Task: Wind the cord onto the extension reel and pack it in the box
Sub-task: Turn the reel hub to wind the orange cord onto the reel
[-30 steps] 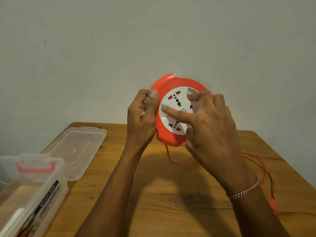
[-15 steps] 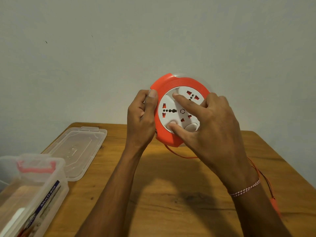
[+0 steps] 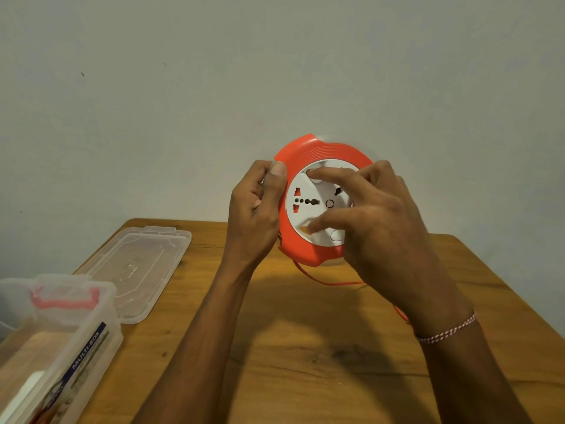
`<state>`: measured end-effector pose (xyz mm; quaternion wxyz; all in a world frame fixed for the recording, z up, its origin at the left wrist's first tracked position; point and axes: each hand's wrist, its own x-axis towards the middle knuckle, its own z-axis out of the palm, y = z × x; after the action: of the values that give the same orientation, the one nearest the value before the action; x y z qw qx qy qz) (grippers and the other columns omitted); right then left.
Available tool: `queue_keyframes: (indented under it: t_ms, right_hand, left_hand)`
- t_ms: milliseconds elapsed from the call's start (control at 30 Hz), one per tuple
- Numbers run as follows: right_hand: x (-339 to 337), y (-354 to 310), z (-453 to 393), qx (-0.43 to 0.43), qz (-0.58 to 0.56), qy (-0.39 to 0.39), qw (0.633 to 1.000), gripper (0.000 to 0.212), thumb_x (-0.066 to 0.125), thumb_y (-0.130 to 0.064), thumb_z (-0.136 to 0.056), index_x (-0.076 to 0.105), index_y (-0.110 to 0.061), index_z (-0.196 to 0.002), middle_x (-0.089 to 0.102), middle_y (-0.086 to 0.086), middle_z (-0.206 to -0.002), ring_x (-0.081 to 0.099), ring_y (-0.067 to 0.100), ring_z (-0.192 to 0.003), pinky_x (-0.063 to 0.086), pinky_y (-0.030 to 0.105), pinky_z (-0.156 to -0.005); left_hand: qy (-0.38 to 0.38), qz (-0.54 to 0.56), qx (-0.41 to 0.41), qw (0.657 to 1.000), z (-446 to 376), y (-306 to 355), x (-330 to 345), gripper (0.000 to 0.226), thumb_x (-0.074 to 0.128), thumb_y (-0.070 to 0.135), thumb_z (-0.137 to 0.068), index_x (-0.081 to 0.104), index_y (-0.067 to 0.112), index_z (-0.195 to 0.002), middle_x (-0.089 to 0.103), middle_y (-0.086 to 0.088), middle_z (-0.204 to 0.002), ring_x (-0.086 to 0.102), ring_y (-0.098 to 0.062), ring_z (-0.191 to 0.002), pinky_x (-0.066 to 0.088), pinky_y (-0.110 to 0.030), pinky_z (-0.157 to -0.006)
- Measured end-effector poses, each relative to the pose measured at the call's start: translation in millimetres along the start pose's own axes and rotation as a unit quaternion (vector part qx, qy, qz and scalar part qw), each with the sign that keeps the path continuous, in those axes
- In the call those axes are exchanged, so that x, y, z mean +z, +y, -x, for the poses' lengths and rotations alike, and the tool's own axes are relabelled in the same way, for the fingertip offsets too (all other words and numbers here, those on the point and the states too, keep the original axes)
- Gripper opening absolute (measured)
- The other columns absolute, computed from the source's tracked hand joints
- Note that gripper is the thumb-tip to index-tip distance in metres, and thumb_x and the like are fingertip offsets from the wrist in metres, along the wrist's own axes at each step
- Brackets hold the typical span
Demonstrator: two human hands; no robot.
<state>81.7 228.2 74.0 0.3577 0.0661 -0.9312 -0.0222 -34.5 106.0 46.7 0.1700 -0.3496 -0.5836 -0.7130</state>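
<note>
An orange extension reel [image 3: 308,250] with a white socket disc [image 3: 315,191] is held upright above the wooden table. My left hand [image 3: 255,215] grips its left rim, thumb on the orange edge. My right hand [image 3: 376,221] lies over the white disc, index finger in a dimple near the top and thumb pressed near the bottom. A thin orange cord [image 3: 328,281] hangs from the reel's underside and trails right behind my right wrist. The clear plastic box [image 3: 65,338] labelled MULTI-BOX stands open at the lower left.
The box's clear lid [image 3: 137,270] lies flat on the wooden table [image 3: 321,362] beside the box. A plain wall stands right behind the table's far edge. The table's right edge slants down at the far right.
The white socket disc has turned under my right fingers; the sockets sit at new angles. The loose cord on the right has grown shorter and the plug has gone out of sight. My left hand stays still.
</note>
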Motion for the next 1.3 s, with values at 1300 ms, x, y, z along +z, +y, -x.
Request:
queue_keyframes:
  t_ms: [1300]
  right_hand:
    - [1, -7, 2, 0.058, 0.037, -0.04, 0.997, 0.063, 0.092, -0.027, -0.055, 0.071, -0.032, -0.114, 0.056, 0.013, -0.134, 0.046, 0.039, -0.116, 0.049, 0.051, -0.084]
  left_hand:
    - [0.013, -0.022, 0.007, 1.0, -1, -9, -2, 0.025, 0.045, 0.031, -0.101, 0.06, 0.014, -0.112, 0.07, 0.01, -0.1, 0.071, -0.008, -0.09, 0.057, -0.016, -0.066]
